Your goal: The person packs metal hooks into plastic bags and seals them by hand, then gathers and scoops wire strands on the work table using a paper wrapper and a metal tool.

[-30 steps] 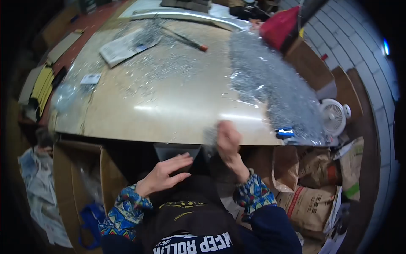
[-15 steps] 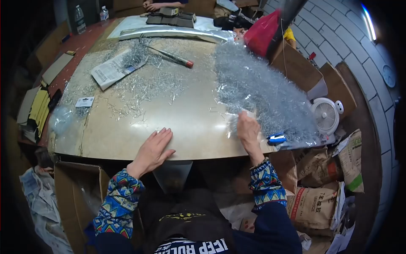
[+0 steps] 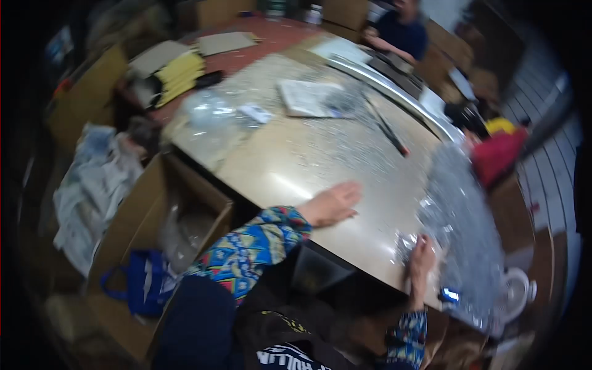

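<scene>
My left hand (image 3: 333, 203) lies on the tan tabletop (image 3: 283, 182) near its front edge, fingers stretched out, holding nothing. My right hand (image 3: 422, 265) is closed at the table's right side, its fingers on what looks like a small clear plastic bag (image 3: 405, 243); its contents are too blurred to make out. Beside that hand a large heap of shiny clear plastic bags (image 3: 462, 209) covers the right part of the table. A small blue stapler-like tool (image 3: 450, 295) lies by the front edge. Loose thin metal pieces (image 3: 351, 145) are scattered farther back.
A folded newspaper (image 3: 302, 98) and a dark stick with a red end (image 3: 388, 129) lie on the table. At the left stand an open cardboard box (image 3: 129, 228) with a blue bag (image 3: 148, 280). A white fan (image 3: 517, 293) is at right. Another person (image 3: 401, 34) sits across.
The view has swung left and tilted, with blur, bringing the cardboard box and blue bag into sight. My left hand still lies flat; my right hand stays closed beside the heap.
</scene>
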The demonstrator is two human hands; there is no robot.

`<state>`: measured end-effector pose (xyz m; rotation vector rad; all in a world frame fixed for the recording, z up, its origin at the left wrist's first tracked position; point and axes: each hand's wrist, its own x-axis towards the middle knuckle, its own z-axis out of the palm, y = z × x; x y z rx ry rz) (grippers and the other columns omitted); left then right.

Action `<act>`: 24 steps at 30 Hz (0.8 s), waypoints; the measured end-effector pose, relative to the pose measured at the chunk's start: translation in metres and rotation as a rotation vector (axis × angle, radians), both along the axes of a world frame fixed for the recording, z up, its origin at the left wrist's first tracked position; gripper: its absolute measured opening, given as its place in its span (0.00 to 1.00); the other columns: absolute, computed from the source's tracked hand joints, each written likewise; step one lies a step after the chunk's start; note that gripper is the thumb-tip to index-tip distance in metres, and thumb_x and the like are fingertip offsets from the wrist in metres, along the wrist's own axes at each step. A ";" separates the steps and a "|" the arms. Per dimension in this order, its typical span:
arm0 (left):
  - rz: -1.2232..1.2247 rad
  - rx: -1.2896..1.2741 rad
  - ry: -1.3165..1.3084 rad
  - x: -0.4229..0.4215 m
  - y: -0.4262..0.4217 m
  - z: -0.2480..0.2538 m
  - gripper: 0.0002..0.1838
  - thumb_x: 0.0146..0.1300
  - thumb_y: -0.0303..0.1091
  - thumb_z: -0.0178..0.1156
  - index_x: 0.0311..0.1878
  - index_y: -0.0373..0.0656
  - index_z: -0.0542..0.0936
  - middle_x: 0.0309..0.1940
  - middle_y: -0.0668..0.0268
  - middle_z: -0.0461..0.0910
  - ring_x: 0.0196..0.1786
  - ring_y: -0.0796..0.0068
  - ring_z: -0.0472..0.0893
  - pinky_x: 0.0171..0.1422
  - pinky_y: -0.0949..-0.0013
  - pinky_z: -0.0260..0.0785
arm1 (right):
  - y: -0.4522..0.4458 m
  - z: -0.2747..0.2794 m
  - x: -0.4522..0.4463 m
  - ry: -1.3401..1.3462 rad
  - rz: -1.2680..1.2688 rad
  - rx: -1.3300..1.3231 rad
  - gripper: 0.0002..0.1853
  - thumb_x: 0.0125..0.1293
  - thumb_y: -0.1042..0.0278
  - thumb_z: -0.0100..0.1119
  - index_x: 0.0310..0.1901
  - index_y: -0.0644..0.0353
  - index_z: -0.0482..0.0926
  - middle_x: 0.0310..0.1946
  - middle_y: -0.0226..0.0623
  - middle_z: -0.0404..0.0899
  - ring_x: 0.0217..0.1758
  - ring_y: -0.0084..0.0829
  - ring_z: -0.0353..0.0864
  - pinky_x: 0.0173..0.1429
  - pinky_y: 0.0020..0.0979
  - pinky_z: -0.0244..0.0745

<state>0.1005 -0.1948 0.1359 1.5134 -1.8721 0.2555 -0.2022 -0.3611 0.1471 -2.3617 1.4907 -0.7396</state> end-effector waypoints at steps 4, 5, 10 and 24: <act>0.159 -0.186 0.256 -0.004 0.056 0.015 0.08 0.59 0.31 0.64 0.30 0.39 0.77 0.32 0.59 0.73 0.39 0.57 0.74 0.46 0.58 0.70 | 0.050 0.031 -0.016 -0.247 0.106 -0.238 0.17 0.73 0.65 0.53 0.57 0.67 0.76 0.46 0.46 0.80 0.51 0.42 0.77 0.55 0.37 0.72; 0.259 -0.192 0.298 0.008 0.079 0.008 0.06 0.58 0.29 0.64 0.29 0.40 0.77 0.30 0.59 0.73 0.37 0.56 0.74 0.42 0.58 0.69 | 0.057 0.032 -0.028 -0.201 0.118 -0.275 0.15 0.73 0.67 0.53 0.55 0.67 0.76 0.46 0.47 0.79 0.50 0.42 0.77 0.54 0.38 0.71; 0.924 -0.099 0.127 0.117 0.161 0.008 0.08 0.62 0.32 0.59 0.35 0.36 0.74 0.37 0.49 0.75 0.45 0.45 0.72 0.53 0.51 0.64 | 0.083 0.027 -0.034 -0.144 0.169 -0.290 0.11 0.72 0.73 0.53 0.52 0.68 0.78 0.44 0.47 0.79 0.48 0.42 0.78 0.52 0.39 0.72; 0.084 0.029 0.022 0.014 0.159 0.007 0.16 0.55 0.21 0.60 0.49 0.39 0.82 0.46 0.57 0.84 0.49 0.56 0.84 0.52 0.61 0.77 | 0.166 0.049 0.089 -0.209 0.954 -0.240 0.23 0.54 0.71 0.69 0.52 0.65 0.76 0.41 0.42 0.79 0.43 0.45 0.78 0.50 0.42 0.73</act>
